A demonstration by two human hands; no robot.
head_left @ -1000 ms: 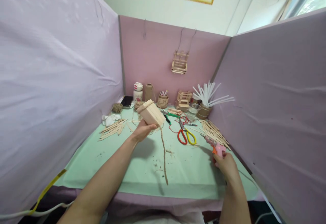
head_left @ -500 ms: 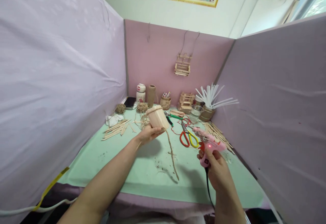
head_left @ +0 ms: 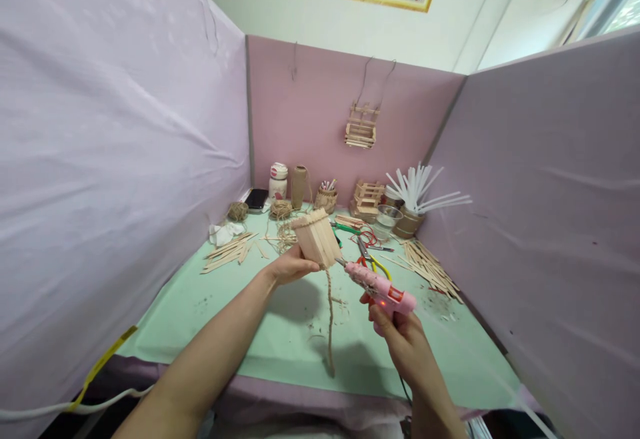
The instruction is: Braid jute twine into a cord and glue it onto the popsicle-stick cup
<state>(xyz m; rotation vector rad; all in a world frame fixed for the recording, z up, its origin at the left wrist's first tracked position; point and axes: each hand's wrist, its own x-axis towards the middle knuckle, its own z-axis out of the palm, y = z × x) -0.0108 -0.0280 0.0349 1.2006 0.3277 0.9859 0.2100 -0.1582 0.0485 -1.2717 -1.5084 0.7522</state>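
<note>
My left hand [head_left: 296, 266] is closed around the lower part of a small cup-shaped holder made of wooden craft sticks [head_left: 318, 240], held tilted above the table. Twisted twine rings its upper rim, and a loose length of twine [head_left: 330, 322] hangs from its lower edge. In my right hand [head_left: 395, 326] is a pink hot glue gun [head_left: 383, 289], its red light on. The nozzle points left and is at the holder's lower right edge; whether it touches I cannot tell. Scissors [head_left: 373, 262] with red and yellow handles lie partly hidden behind the glue gun.
Loose craft sticks lie left [head_left: 227, 252] and right [head_left: 430, 266] on the green tablecloth [head_left: 210, 322]. Along the back stand a white bottle [head_left: 278, 182], a pen cup [head_left: 326, 200], a bowl of water [head_left: 387, 222] and a pot of white glue sticks [head_left: 409, 224]. Partitions enclose three sides.
The glue gun in my right hand has moved left, bringing its nozzle to the holder. My left hand has tilted the holder slightly and shifted it a little right; the hanging twine has swung left.
</note>
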